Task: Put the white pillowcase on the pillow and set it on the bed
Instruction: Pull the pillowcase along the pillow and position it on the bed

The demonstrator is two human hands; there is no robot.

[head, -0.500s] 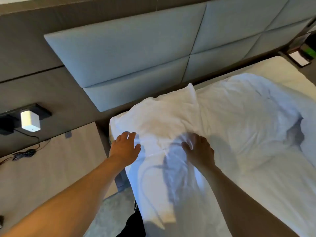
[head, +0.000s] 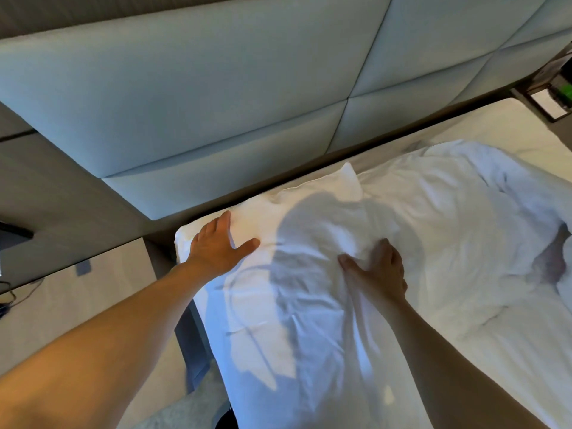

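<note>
Both hands lie flat on the white cotton-cased pillow [head: 309, 243], neither grip clamped on anything: the left hand [head: 216, 246] rests palm down with fingers together and thumb spread wide toward 3 o'clock, pressing the pillow's corner at 9 o'clock, and the right hand [head: 379, 267] presses near the pillow's middle, its fingers loosely curled into a ridge of bunched cloth, though whether any fabric is pinched between them cannot be told. The pillow sits inside its white pillowcase, which covers it fully; one pointed corner sticks up at 12 o'clock against the pale grey-green padded headboard [head: 216, 103]. It lies at the head of the white-sheeted bed [head: 510, 351], just beside a rumpled white duvet [head: 464, 218] at 3 o'clock, the two touching along a soft fold. The near end of the pillowcase runs off the frame at 6 o'clock, so its opening is cut off from view. Shadows of the arms darken the cloth between the hands.

At 9 o'clock a light wood bedside worktop [head: 77, 305] carries a dark cable, mostly cut off by the edge. At 2 o'clock a small dark stand holds something with a green patch [head: 565, 91], too blurred to read; no writing or brand can be made out anywhere.
</note>
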